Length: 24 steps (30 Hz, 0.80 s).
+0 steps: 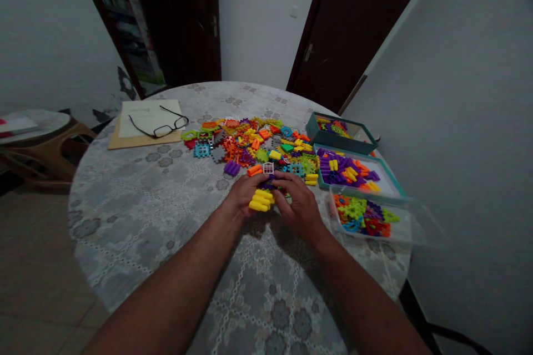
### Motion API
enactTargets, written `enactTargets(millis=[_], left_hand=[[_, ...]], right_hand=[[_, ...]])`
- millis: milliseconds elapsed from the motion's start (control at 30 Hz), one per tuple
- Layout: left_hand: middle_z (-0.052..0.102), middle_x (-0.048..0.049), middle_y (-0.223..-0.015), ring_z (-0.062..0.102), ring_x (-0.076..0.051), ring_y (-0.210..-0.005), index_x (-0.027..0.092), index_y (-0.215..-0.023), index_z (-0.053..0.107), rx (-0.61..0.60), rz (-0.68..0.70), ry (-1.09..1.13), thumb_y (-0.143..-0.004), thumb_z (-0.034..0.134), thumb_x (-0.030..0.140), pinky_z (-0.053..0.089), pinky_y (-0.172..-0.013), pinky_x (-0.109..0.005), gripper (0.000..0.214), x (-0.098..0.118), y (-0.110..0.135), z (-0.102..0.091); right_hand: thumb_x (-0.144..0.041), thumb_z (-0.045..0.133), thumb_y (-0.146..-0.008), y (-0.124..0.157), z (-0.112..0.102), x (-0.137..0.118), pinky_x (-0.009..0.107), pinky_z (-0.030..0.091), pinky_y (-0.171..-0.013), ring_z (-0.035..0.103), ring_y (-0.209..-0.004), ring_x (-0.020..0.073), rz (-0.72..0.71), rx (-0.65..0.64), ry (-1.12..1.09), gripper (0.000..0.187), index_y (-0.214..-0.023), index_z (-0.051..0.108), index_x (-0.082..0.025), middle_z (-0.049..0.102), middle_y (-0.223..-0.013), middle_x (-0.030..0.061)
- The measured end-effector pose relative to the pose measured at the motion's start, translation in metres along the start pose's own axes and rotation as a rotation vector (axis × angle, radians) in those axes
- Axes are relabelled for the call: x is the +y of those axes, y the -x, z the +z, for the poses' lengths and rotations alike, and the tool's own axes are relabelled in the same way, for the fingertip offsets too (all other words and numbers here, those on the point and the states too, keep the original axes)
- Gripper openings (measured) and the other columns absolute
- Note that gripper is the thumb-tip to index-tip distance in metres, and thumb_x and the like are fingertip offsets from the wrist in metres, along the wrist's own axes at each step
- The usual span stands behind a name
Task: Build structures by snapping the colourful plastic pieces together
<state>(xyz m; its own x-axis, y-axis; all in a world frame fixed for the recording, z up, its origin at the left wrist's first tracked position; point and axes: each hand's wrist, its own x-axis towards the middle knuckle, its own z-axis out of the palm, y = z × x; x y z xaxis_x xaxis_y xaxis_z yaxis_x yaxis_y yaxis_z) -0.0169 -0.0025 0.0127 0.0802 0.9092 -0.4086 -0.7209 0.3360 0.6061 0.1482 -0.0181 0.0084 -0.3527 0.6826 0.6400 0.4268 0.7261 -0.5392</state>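
Note:
In front of me, my left hand (pixel 242 195) is closed round several yellow ribbed building pieces (pixel 261 200), which stick out below its thumb. My right hand (pixel 297 199) is close against it on the right, fingers curled over a dark purple building piece (pixel 268 182) between the two hands. Its fingertips partly hide that piece. Just beyond the hands spreads a pile of colourful plastic building pieces (pixel 245 144), gears and ribbed blocks among them. A purple ribbed piece (pixel 232 168) lies at the pile's near edge, and an orange ribbed piece (pixel 254 170) by my left fingers.
On the right stand a dark green box (pixel 318 134), a teal-edged tray (pixel 389 175) and a clear plastic box (pixel 339 222), all holding pieces. Eyeglasses (pixel 163 131) rest on papers (pixel 127 125) at the back left. A patterned cloth covers the round table (pixel 166 216).

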Motion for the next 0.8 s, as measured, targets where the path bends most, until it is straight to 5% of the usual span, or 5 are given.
enactTargets(millis=[267, 467, 800], left_hand=[[0.079, -0.012, -0.085, 0.077, -0.024, -0.066, 0.011, -0.093, 0.073, -0.058, -0.072, 0.003, -0.084, 0.075, 0.009, 0.066, -0.062, -0.035, 0.009, 0.001, -0.002, 0.003], [0.077, -0.0115, -0.081, 0.077, -0.024, -0.064, 0.01, -0.101, 0.074, -0.016, -0.113, 0.018, -0.087, 0.073, 0.007, 0.069, -0.063, -0.038, 0.015, 0.008, -0.005, -0.002], [0.074, -0.0079, -0.08, 0.075, -0.021, -0.061, 0.007, -0.113, 0.072, 0.076, -0.141, 0.064, -0.091, 0.062, 0.003, 0.069, -0.059, -0.035, 0.024, 0.021, -0.005, -0.001]], right_hand=[[-0.025, 0.055, -0.106, -0.004, -0.013, -0.003, 0.043, 0.057, -0.107, 0.072, -0.117, 0.0238, 0.113, 0.076, -0.019, 0.023, -0.12, 0.073, -0.025, 0.078, -0.123, 0.0091], [-0.043, 0.06, -0.104, -0.005, -0.029, 0.002, 0.033, 0.061, -0.077, 0.076, -0.084, 0.0214, 0.499, 0.146, -0.158, 0.027, -0.114, 0.073, -0.023, 0.079, -0.096, 0.0054], [-0.03, 0.068, -0.092, -0.048, -0.106, 0.033, 0.023, 0.043, -0.052, 0.063, -0.053, 0.0145, 0.652, -0.15, -0.027, 0.015, -0.081, 0.068, -0.021, 0.067, -0.06, -0.003]])
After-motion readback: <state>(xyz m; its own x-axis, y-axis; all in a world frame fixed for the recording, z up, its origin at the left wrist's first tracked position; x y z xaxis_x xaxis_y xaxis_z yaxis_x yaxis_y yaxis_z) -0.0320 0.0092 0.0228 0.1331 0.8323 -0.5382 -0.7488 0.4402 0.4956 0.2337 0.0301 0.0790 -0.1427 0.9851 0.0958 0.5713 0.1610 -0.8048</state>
